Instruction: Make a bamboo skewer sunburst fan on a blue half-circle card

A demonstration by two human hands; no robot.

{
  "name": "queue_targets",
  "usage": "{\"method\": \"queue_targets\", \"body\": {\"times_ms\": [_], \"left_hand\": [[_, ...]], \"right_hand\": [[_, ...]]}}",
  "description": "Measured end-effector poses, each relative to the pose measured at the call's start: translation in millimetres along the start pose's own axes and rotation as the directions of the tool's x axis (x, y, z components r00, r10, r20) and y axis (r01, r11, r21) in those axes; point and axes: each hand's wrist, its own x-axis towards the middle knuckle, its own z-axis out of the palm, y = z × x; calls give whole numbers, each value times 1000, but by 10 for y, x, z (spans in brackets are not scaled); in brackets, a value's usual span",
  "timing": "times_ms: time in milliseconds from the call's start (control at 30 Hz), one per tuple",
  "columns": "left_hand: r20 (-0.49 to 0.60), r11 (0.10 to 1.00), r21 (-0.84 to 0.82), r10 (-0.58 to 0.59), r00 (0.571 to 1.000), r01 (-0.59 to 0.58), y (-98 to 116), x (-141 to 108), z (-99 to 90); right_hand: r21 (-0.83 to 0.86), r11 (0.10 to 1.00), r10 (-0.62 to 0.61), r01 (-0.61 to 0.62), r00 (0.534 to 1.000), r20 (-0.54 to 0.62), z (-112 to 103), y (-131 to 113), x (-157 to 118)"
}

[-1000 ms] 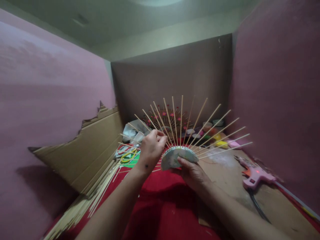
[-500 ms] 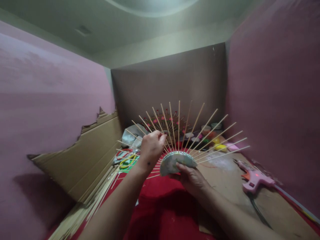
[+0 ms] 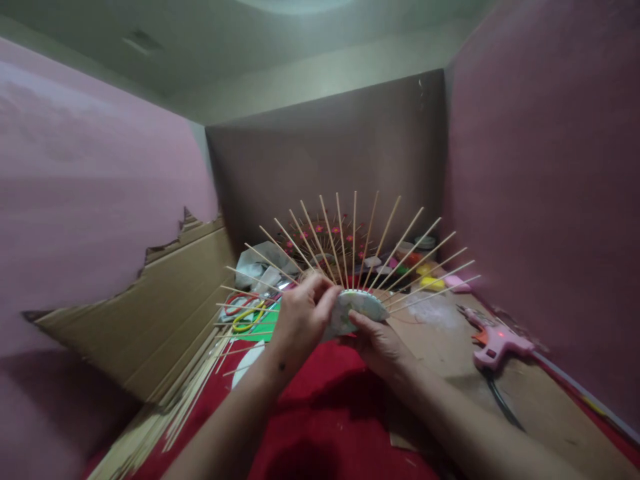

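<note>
A pale half-round base (image 3: 359,308) has thin wooden sticks (image 3: 355,233) fanning out from its curved edge. My right hand (image 3: 380,347) holds this base from below, thumb pressed on its front face. At the base's upper left edge, where the sticks meet it, my left hand (image 3: 305,310) is closed in a pinch. The fingertips hide whatever lies between them. Some left-side sticks pass behind the left hand and come out beyond it.
Behind stands a finished-looking stick fan with red flowers (image 3: 320,230). Loose sticks (image 3: 170,400) and torn cardboard (image 3: 135,320) lie left, near yellow-handled scissors (image 3: 246,321). A pink glue gun (image 3: 500,343) rests on a brown board (image 3: 450,373) at right. Red cloth (image 3: 320,407) covers the surface.
My left hand has come down from among the sticks to the base's edge, its fingers pinching there. The right hand keeps its hold. The whole view has shifted slightly.
</note>
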Motion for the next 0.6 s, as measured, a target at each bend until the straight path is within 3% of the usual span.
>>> {"method": "queue_targets", "body": {"times_ms": [33, 100, 133, 167, 200, 267, 300, 367, 467, 533, 600], "left_hand": [[156, 993, -75, -83, 984, 96, -4, -126, 31], [480, 940, -133, -218, 850, 316, -41, -365, 87], [553, 931, -129, -217, 804, 341, -71, -461, 106], [540, 947, -126, -186, 821, 297, -105, -533, 115], [464, 967, -113, -152, 873, 228, -140, -579, 113], [219, 998, -48, -29, 975, 40, -204, -594, 73], [92, 999, 1, 40, 995, -41, -229, -572, 40], [-88, 986, 96, 148, 985, -139, -263, -509, -36], [-223, 977, 163, 175, 959, -141, -271, -464, -126], [-237, 984, 133, 146, 960, -117, -264, -507, -145], [-124, 991, 80, 116, 985, -107, -281, -595, -136]], "right_hand": [[8, 1000, -1, 1, 1000, 0, 3, -12, 7], [27, 1000, -10, 10, 1000, -11, 4, -30, 26], [36, 999, -20, 21, 1000, -22, 3, -38, 36], [43, 998, -34, 35, 999, -35, 1, -44, 44], [47, 998, -49, 51, 998, -45, 0, -51, 50], [44, 996, -72, 74, 996, -51, 4, -65, 50], [38, 996, -75, 77, 996, -48, 10, -73, 43], [25, 997, -76, 77, 996, -40, 31, -90, 22], [25, 997, -73, 74, 997, -31, 62, -113, -9], [42, 997, -69, 70, 997, -26, 67, -132, -14], [63, 996, -62, 63, 998, -25, 57, -162, -4]]}}
